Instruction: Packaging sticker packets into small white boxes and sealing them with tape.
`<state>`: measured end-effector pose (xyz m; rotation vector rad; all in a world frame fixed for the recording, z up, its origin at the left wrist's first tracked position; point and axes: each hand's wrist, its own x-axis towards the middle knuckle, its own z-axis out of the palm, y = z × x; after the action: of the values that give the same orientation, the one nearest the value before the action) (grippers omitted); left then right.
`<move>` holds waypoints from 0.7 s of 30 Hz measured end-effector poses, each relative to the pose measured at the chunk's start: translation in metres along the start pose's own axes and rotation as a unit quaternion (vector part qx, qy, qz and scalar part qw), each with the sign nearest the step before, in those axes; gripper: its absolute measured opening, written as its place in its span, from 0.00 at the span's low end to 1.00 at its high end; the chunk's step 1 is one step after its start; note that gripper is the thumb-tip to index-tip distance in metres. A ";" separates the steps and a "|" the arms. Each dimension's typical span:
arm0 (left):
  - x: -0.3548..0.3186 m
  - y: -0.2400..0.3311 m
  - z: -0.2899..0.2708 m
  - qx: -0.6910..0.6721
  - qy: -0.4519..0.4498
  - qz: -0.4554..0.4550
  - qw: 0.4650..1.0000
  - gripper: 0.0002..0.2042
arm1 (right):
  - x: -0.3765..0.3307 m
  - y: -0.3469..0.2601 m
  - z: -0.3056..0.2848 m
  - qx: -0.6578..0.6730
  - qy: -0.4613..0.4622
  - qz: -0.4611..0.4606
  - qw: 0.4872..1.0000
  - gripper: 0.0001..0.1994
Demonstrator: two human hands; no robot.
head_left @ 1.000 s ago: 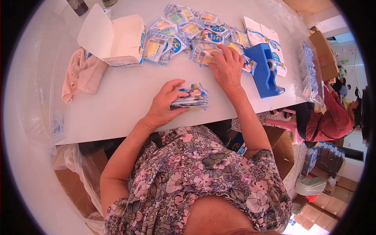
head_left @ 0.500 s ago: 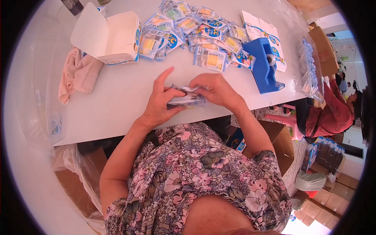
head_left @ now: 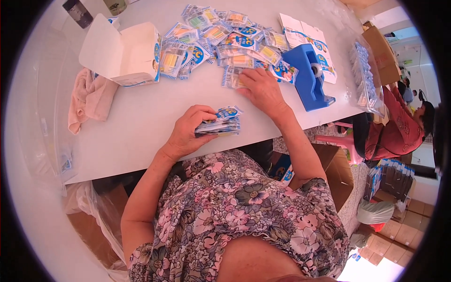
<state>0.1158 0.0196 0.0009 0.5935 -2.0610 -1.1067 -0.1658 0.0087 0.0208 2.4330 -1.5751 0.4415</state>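
Observation:
In my left hand (head_left: 187,130) is a small stack of flat plastic packets (head_left: 220,127), with blue-and-white printing on the top one. The fingers lie over the stack's left end and the thumb is beneath, just above the near part of the table. My right hand (head_left: 264,93) reaches to the near edge of a loose pile of like packets (head_left: 242,41). Its bent fingers and thumb close on the right end of one packet (head_left: 230,77) that lies there and hide that end. Clear wrapping shows yellow, green and orange contents in several packets.
An open white carton (head_left: 138,56) stands left of the pile, beside a pink cloth (head_left: 94,98). Right of the pile are a blue tape dispenser (head_left: 305,77), flattened printed cartons (head_left: 324,56) and a clear tray of packets (head_left: 365,77). A person in red (head_left: 399,127) sits at the far right.
My right hand has left the stack and moved forward to a packet at the pile's edge. My left hand keeps the stack, its raised index finger now lowered over it.

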 end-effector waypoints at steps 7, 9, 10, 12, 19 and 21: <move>-0.003 0.001 0.004 0.062 0.054 0.029 0.996 0.24 | 0.008 -0.015 -0.005 0.063 -0.005 0.058 0.996 0.08; -0.003 -0.003 0.004 -0.028 0.014 -0.033 0.999 0.25 | 0.011 -0.030 -0.008 0.189 -0.041 -0.002 0.981 0.07; -0.003 -0.005 0.004 -0.031 0.018 -0.046 0.998 0.25 | 0.013 -0.035 -0.012 0.309 -0.089 -0.048 0.946 0.07; -0.003 -0.007 0.004 -0.014 0.004 0.004 1.000 0.26 | 0.019 -0.031 -0.020 0.388 -0.200 0.027 0.899 0.09; -0.003 0.000 0.004 0.025 0.065 -0.031 0.997 0.30 | 0.030 0.070 -0.029 -0.006 -0.084 0.236 0.968 0.08; 0.000 0.000 0.001 0.035 -0.005 0.001 0.999 0.31 | 0.022 0.075 -0.025 -0.022 -0.045 0.202 0.978 0.06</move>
<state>0.1156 0.0199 0.0002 0.6209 -2.1149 -1.0427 -0.2295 -0.0324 0.0532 2.1222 -2.1038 0.3580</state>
